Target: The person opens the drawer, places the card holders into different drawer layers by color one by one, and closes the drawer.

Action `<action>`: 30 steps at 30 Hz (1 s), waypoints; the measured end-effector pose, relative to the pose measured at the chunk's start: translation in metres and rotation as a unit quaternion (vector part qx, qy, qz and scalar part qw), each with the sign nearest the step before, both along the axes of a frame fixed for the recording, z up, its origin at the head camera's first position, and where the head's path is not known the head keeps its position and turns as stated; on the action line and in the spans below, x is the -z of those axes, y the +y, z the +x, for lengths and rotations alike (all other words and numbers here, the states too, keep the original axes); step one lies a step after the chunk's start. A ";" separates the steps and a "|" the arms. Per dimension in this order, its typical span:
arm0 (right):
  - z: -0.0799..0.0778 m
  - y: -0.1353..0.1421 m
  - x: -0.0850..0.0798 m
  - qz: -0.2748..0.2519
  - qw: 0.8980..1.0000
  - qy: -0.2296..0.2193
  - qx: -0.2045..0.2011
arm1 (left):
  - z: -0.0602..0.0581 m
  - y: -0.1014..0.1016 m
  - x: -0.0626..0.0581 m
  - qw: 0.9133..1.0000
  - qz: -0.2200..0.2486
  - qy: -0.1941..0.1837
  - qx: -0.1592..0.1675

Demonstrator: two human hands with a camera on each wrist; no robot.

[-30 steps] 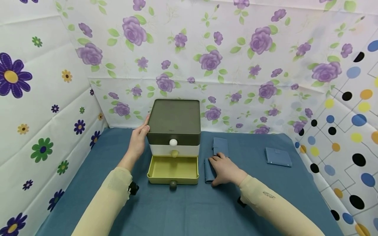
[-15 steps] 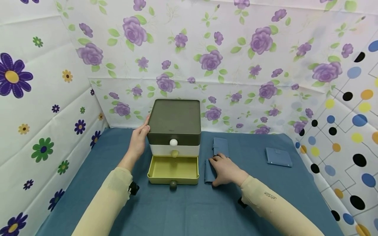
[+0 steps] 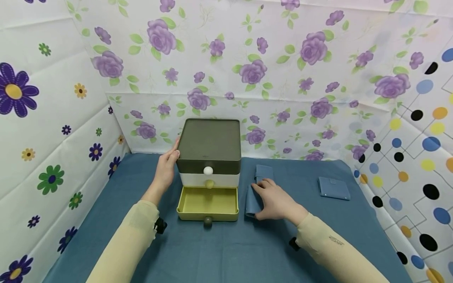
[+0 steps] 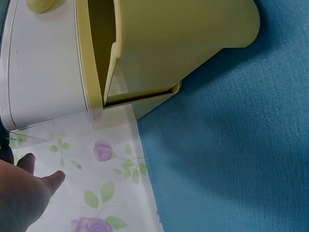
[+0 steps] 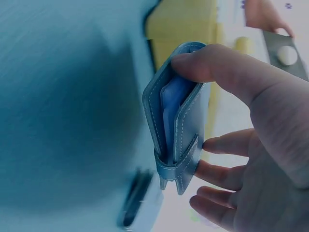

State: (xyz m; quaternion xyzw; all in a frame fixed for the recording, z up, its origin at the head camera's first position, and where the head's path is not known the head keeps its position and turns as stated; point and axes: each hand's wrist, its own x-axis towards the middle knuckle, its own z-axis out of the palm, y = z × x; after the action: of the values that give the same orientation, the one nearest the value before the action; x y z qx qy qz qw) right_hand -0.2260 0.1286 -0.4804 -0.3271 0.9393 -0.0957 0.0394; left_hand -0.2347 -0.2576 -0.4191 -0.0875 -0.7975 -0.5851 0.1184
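My right hand (image 3: 276, 199) grips a blue snap-strap wallet (image 3: 252, 200) just right of the drawer unit. In the right wrist view the thumb lies over one end of the wallet (image 5: 189, 121) and fingertips touch its side; its strap is fastened. My left hand (image 3: 165, 169) rests against the left side of the small drawer unit (image 3: 209, 141), fingers along the side and thumb near the front corner. The unit's bottom yellow-green drawer (image 3: 209, 216) is pulled out, and nothing shows inside. A second blue wallet (image 3: 264, 171) lies behind the right hand, partly hidden.
Another blue wallet (image 3: 334, 188) lies farther right on the blue cloth (image 3: 219, 255). White and dark drawer tiers with round knobs sit above the pulled-out drawer. Flower-printed sheets (image 3: 226, 70) hang behind and at the left; a dotted sheet (image 3: 421, 157) hangs at the right.
My right hand has tilted the nearer wallet up and raised it slightly from the cloth, shifting a little to the right. The left hand and drawer unit stay put.
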 end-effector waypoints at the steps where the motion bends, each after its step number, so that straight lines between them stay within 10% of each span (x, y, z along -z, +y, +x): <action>1: 0.002 0.000 -0.004 -0.006 1.000 0.004 -0.003 | 0.000 0.000 0.000 1.000 0.000 0.000 0.000; 6: 0.012 -0.008 -0.020 -0.039 0.998 0.032 -0.032 | 0.001 -0.001 -0.001 1.000 -0.006 -0.002 -0.003; 13: 0.027 -0.036 -0.027 -0.056 0.991 0.100 -0.069 | -0.025 -0.015 0.038 1.000 -0.003 0.014 -0.015; 30: 0.033 -0.081 0.001 -0.060 0.966 0.242 -0.063 | -0.017 -0.008 0.023 1.000 0.002 0.014 -0.002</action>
State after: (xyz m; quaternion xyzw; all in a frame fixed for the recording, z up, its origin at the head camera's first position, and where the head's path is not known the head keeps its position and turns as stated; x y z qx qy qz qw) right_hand -0.1933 0.0476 -0.4817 -0.4011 0.8907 -0.0675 -0.2032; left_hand -0.2518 -0.2656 -0.4422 -0.0939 -0.7947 -0.5852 0.1311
